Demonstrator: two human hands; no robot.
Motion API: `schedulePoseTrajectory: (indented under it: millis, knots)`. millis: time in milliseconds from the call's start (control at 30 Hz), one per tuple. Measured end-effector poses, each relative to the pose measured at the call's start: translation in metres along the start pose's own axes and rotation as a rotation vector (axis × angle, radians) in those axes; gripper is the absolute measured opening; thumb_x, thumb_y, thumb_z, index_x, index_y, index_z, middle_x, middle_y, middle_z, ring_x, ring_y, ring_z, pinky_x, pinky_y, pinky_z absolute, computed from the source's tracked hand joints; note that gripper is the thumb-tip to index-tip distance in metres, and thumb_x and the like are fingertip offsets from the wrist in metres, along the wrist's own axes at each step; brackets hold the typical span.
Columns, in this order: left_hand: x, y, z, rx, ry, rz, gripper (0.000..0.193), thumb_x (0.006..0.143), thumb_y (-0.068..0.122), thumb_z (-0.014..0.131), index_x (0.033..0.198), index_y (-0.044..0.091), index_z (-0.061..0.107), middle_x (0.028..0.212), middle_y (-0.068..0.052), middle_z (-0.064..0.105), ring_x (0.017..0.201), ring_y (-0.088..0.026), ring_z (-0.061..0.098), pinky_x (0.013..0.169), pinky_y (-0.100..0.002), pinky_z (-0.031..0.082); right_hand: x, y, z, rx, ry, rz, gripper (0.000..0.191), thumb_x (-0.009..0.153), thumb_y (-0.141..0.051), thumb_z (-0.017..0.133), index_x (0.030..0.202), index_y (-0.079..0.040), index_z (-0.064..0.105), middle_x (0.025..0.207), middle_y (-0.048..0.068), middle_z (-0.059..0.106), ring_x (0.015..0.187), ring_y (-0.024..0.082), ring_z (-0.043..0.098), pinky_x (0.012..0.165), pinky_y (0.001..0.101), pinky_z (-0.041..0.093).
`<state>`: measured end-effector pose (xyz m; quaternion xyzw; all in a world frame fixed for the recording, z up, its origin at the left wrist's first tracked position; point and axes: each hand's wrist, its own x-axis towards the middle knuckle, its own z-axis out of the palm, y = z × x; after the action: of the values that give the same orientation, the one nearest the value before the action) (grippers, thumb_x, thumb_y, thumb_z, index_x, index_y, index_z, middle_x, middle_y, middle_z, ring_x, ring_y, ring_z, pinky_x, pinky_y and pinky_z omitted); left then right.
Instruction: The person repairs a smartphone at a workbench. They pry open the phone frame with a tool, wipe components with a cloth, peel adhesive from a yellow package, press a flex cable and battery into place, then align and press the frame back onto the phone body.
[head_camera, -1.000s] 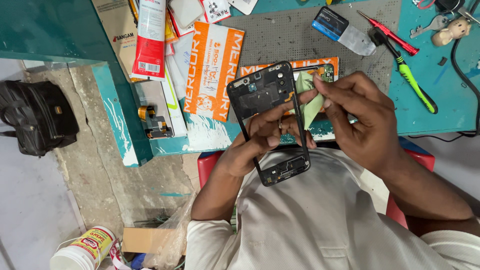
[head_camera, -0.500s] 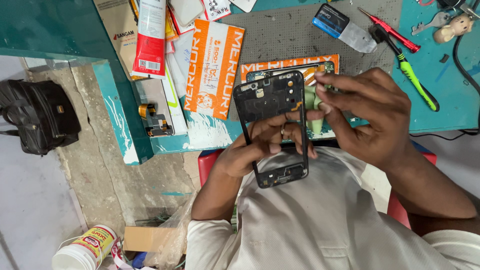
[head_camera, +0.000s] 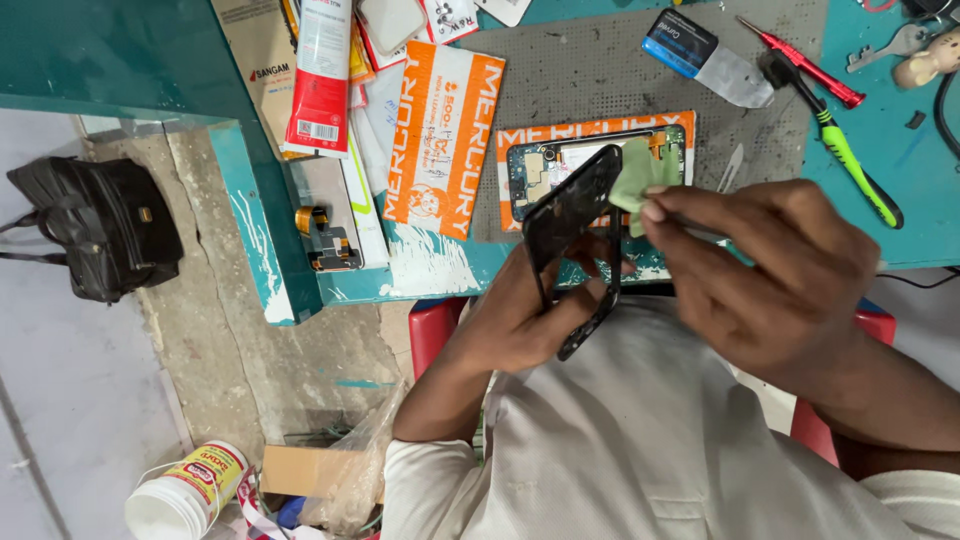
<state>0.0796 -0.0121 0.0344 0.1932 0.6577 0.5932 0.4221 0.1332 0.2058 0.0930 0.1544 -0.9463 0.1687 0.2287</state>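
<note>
My left hand (head_camera: 520, 320) grips a thin, black plastic phone frame (head_camera: 575, 235), tilted on edge above my lap just in front of the teal bench (head_camera: 900, 160), fingers curled round its lower rails. My right hand (head_camera: 770, 270) pinches a soft, crumpled green cloth (head_camera: 645, 178) against the frame's top corner. Behind it, an opened phone (head_camera: 545, 165) with bare circuitry lies on an orange packet on the grey, dimpled mat (head_camera: 600, 70).

I see: left hand (head_camera: 520, 325) gripping black phone frame (head_camera: 572, 235), tilted on edge; right hand (head_camera: 775, 275) pinching green cloth (head_camera: 645, 180) against it; opened phone (head_camera: 545, 165) on grey mat (head_camera: 600, 70).
</note>
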Motion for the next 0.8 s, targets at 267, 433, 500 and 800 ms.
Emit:
schedulePoseTrajectory:
  millis: [267,433,500,800]
  knots:
    - [0.0,0.002,0.006,0.076,0.111,0.367,0.07,0.103,0.0,0.058,0.162,0.0,0.022,0.139,-0.016,0.056,0.114,-0.023,0.07,0.106,-0.037,0.054,0.01,-0.005,-0.002,-0.109,-0.018,-0.021,0.034,0.075,-0.002,0.078,0.108,-0.008,0.081,0.111,-0.002,0.074,0.081,0.02,0.057,0.06,0.0279,0.046]
    - [0.0,0.003,0.005,0.111,0.109,0.356,0.069,0.1,-0.001,0.058,0.159,-0.003,0.022,0.139,-0.018,0.054,0.113,-0.025,0.069,0.105,-0.038,0.053,0.01,-0.007,-0.003,-0.146,-0.029,-0.025,0.036,0.072,-0.002,0.077,0.107,-0.009,0.082,0.109,-0.002,0.075,0.078,0.019,0.056,0.057,0.0271,0.045]
    - [0.001,0.005,0.006,0.172,0.131,0.362,0.067,0.098,-0.002,0.058,0.156,-0.003,0.025,0.145,-0.021,0.046,0.113,-0.026,0.069,0.104,-0.038,0.054,0.01,-0.009,-0.004,-0.225,-0.024,-0.043,0.034,0.073,-0.003,0.077,0.107,-0.009,0.082,0.109,-0.002,0.075,0.078,0.019,0.056,0.057,0.0268,0.045]
    - [0.003,0.009,0.005,0.368,0.199,0.446,0.066,0.091,-0.006,0.061,0.15,-0.002,0.031,0.146,-0.023,0.042,0.124,-0.038,0.061,0.106,-0.043,0.051,0.022,-0.011,-0.01,-0.061,-0.065,0.005,0.037,0.072,-0.002,0.075,0.109,-0.005,0.08,0.111,0.0,0.075,0.079,0.022,0.058,0.061,0.0311,0.049]
